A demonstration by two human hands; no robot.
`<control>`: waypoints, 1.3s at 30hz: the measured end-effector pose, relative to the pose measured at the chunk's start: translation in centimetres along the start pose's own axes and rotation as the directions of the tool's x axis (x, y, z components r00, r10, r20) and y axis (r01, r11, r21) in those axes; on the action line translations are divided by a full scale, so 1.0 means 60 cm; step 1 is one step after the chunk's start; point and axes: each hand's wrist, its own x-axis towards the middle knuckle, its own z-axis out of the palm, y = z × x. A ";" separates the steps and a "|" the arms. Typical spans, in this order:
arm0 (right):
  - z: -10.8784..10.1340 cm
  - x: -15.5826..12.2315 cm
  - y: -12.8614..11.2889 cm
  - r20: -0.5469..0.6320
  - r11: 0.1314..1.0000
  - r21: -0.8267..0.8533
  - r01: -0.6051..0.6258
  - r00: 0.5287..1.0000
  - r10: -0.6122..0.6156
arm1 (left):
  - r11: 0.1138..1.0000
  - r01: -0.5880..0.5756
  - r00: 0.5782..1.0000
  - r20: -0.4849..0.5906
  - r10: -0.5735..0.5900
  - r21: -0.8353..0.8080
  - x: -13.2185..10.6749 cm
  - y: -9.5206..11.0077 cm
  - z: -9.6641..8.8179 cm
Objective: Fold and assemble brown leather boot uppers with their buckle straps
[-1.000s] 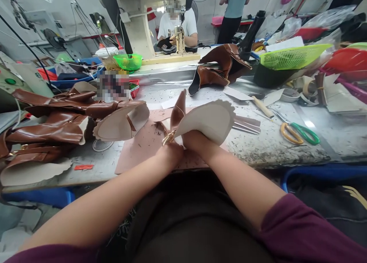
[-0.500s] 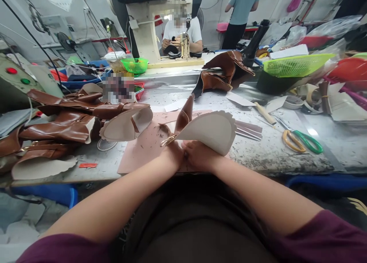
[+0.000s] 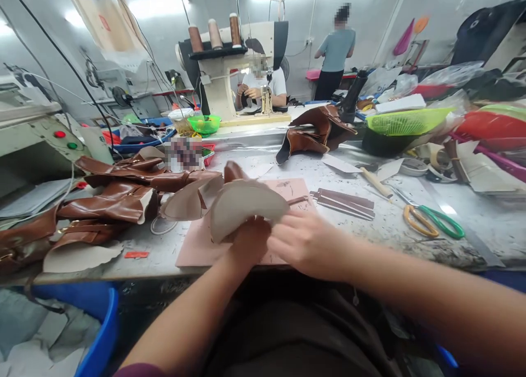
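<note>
Grip: I see my left hand (image 3: 251,239) closed on the lower edge of the leather upper (image 3: 246,204), which arches over it with its pale lining upward.
Right hand: my right hand (image 3: 308,244) lies palm down, fingers loosely spread, just beside the left. It is blurred, so I cannot tell whether it touches the upper.
Place: both are over the pink mat (image 3: 290,189) at the middle of the counter's (image 3: 386,226) front edge.
Writing: the hanging sheet (image 3: 104,23) carries a red mark, too small to read.
Around: leather pile (image 3: 110,199) toward the left edge; brown strips (image 3: 343,199) and scissors (image 3: 431,222) toward the right; green basket (image 3: 406,120) and sewing machine (image 3: 230,75) at the far edge.
Blocking: the upper hides most of my left fingers.
</note>
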 end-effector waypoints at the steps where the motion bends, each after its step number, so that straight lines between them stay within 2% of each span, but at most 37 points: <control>1: -0.002 -0.014 0.000 -0.123 0.991 0.023 -0.128 0.984 0.130 | 1.000 0.017 0.999 -0.047 -0.018 -0.016 -0.003 0.003 -0.001; 3: 0.007 -0.044 -0.001 -0.237 0.902 0.163 -0.400 0.872 0.429 | 0.982 0.069 0.979 -0.177 -0.101 -0.177 -0.010 0.010 -0.007; 4: 0.015 -0.056 -0.002 -0.249 0.840 0.252 -0.480 0.807 0.536 | 0.929 0.080 0.951 -0.251 -0.180 -0.362 -0.013 0.015 -0.012; 5: 0.024 -0.065 -0.003 -0.249 0.790 0.333 -0.515 0.760 0.600 | 0.801 0.052 0.914 -0.294 -0.279 -0.596 -0.017 0.021 -0.019; 6: 0.033 -0.071 -0.006 -0.258 0.758 0.399 -0.516 0.730 0.632 | 0.579 -0.017 0.883 -0.284 -0.374 -0.815 -0.021 0.028 -0.026; 7: 0.042 -0.072 -0.010 -0.281 0.742 0.446 -0.501 0.708 0.648 | 0.291 -0.101 0.871 -0.226 -0.435 -0.951 -0.025 0.036 -0.035; 8: 0.049 -0.070 -0.014 -0.318 0.738 0.473 -0.481 0.688 0.652 | 0.014 -0.170 0.881 -0.159 -0.445 -0.985 -0.028 0.044 -0.043; 9: 0.054 -0.066 -0.018 -0.363 0.743 0.484 -0.463 0.667 0.651 | -0.190 -0.206 0.905 -0.113 -0.411 -0.960 -0.031 0.052 -0.051; 10: 0.058 -0.061 -0.022 -0.407 0.753 0.479 -0.450 0.647 0.645 | -0.340 -0.225 0.924 -0.090 -0.371 -0.913 -0.033 0.059 -0.058; 11: 0.061 -0.055 -0.025 -0.448 0.770 0.459 -0.442 0.634 0.631 | -0.446 -0.238 0.937 -0.083 -0.341 -0.863 -0.035 0.064 -0.064; 13: 0.062 -0.046 -0.029 -0.521 0.822 0.373 -0.430 0.636 0.569 | -0.576 -0.264 0.944 -0.085 -0.319 -0.773 -0.038 0.070 -0.068; 15: 0.061 -0.041 -0.031 -0.558 0.869 0.264 -0.418 0.669 0.491 | -0.660 -0.257 0.951 -0.065 -0.301 -0.706 -0.041 0.071 -0.065; 18: 0.060 -0.036 -0.035 -0.545 0.890 0.150 -0.430 0.716 0.437 | -0.736 -0.192 0.976 -0.045 -0.215 -0.649 -0.045 0.071 -0.056; 20: 0.063 -0.034 -0.038 -0.547 0.888 0.144 -0.438 0.712 0.440 | -0.774 -0.147 0.989 -0.071 -0.131 -0.615 -0.047 0.072 -0.051; 25: 0.079 -0.028 -0.044 -0.636 0.869 0.336 -0.364 0.592 0.495 | -0.827 -0.066 0.975 -0.211 0.065 -0.558 -0.043 0.079 -0.037; 29: 0.085 -0.029 -0.045 -0.660 0.822 0.476 -0.314 0.490 0.570 | -0.842 -0.070 0.954 -0.282 0.099 -0.534 -0.041 0.078 -0.022; 32: 0.090 -0.037 -0.040 -0.695 0.851 0.408 -0.330 0.493 0.524 | -0.843 -0.034 0.966 -0.233 0.110 -0.537 -0.044 0.073 -0.020; 36: 0.110 -0.052 -0.021 -0.738 0.927 0.208 -0.313 0.571 0.359 | -0.815 0.030 0.998 -0.029 0.057 -0.579 -0.051 0.071 -0.038; 38: 0.123 -0.058 -0.011 -0.743 0.930 0.199 -0.310 0.571 0.349 | -0.798 0.025 1.000 0.023 0.014 -0.603 -0.055 0.072 -0.048; 39: 0.129 -0.060 -0.006 -0.740 0.915 0.231 -0.329 0.551 0.385 | -0.788 0.012 1.000 0.021 -0.002 -0.616 -0.058 0.072 -0.050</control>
